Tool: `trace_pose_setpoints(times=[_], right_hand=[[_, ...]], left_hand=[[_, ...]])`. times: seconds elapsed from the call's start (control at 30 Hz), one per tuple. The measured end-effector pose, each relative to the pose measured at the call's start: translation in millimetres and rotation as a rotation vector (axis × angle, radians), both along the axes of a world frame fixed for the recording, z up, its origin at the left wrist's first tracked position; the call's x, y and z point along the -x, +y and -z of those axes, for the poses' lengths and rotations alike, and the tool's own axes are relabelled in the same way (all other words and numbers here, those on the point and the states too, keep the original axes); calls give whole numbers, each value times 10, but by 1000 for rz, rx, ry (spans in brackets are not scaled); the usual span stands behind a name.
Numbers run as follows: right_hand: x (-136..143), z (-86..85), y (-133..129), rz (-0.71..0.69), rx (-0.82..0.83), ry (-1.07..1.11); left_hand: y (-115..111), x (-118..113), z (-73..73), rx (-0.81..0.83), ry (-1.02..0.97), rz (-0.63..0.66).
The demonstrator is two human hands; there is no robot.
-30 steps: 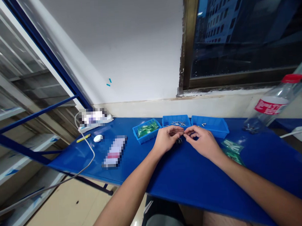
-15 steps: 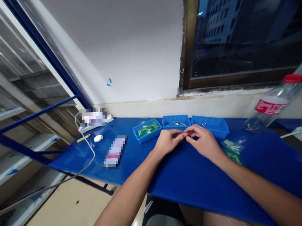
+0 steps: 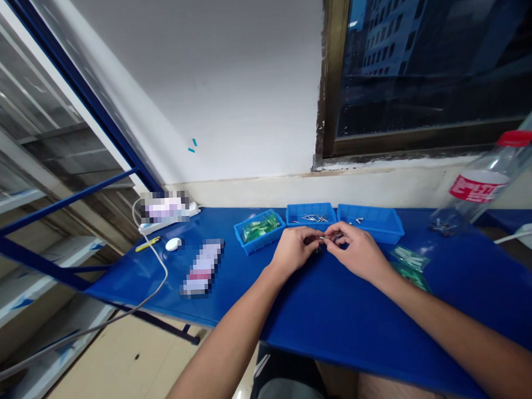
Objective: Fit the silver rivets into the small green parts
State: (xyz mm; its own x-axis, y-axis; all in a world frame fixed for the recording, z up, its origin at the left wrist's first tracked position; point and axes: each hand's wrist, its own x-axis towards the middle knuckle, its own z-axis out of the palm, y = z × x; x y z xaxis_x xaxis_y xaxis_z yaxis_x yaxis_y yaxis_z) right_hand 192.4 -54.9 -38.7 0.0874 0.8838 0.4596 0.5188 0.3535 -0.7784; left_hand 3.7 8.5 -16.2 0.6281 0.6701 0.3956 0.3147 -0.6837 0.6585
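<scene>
Though near bins point(image 3: 377, 221), hands point(image 3: 293, 248) inside edge point(image 3: 344, 364).

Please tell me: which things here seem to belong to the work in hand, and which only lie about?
Probably the job: small piece, held; metal pins; green packets; blue bins.
Probably just lying about: yellow tool; white oval item; cable.
</scene>
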Motion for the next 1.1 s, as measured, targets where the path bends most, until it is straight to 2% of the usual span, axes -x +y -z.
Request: trace_pose_setpoints(times=[0.2,0.3,0.43,0.57,0.73,0.93,1.1], right_hand=[[1,-39,-7,2,-34,-88],[-7,-62,-15,1,-62,-106],[-8,-58,-18,-19,-62,-24],[-19,-41,-17,-51,-59,-31],[-26,-24,-4,-19,-46,9],[-3,-14,0,5,-15,17],[-2,8,-1,-14,-5,50]], left_hand=[[-54,-21,-56,116,-93,-16],[-97,-2,-123,84,-30,-59],[-119,17,-171,74,58,-35],[-84,8,-131,136,13,-15],[-29,-18,-31,240,-100,-23],[-36,-35,-6,185,-109,-58],[-34,-39,1,177,-209,-48]])
